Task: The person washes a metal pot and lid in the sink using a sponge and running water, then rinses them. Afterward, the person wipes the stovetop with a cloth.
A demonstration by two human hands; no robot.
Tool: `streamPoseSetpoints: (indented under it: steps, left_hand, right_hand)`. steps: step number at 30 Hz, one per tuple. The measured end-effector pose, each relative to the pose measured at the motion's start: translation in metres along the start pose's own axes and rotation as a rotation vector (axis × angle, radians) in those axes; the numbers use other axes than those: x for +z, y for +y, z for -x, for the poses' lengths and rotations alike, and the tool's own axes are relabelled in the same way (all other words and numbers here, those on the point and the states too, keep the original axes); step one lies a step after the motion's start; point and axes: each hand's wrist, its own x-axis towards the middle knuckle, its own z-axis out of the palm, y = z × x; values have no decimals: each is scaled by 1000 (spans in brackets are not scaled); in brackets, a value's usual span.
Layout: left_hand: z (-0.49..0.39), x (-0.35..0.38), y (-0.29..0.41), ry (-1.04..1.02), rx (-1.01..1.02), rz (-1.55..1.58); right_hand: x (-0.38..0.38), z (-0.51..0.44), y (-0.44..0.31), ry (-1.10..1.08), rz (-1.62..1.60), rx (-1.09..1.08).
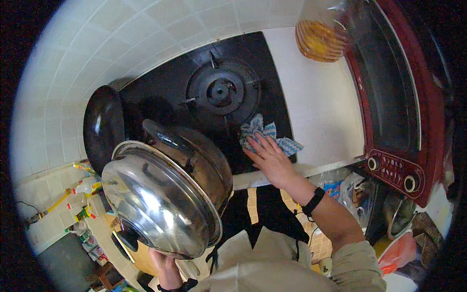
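My right hand (273,160) presses a blue-and-white checked cloth (258,127) onto the front right corner of the black gas hob (240,162), its fingers spread over the fabric. Just behind the cloth is the round burner (220,92), with pan-support prongs around it. To the left, a large steel pot (208,160) leans over the hob's front edge, with a domed shiny lid (157,204) on top. My left hand (162,261) is at the pot's near side; the lid hides its fingers. A black handle (166,135) shows on the pot's far side.
A dark wok (104,127) stands against the tiled wall at left. Right of the hob, a plastic bottle of yellow oil (321,40) stands on the white counter (313,106), beside a red toaster oven (396,171). Several bottles (85,186) line the left counter.
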Motion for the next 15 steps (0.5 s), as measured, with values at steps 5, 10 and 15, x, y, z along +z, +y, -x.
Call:
streamPoseSetpoints:
  steps: [5, 10, 15]
  left_hand:
    - [-10, -2, 5, 30, -50, 18]
    - [-14, -14, 5, -36, -108, -21]
    - [-31, 0, -3, -87, 141, -257]
  right_hand:
    - [-27, -24, 66, 71, 37, 172]
    - [-33, -81, 124, 193, 40, 253]
    - [-21, -47, 81, 156, 27, 295]
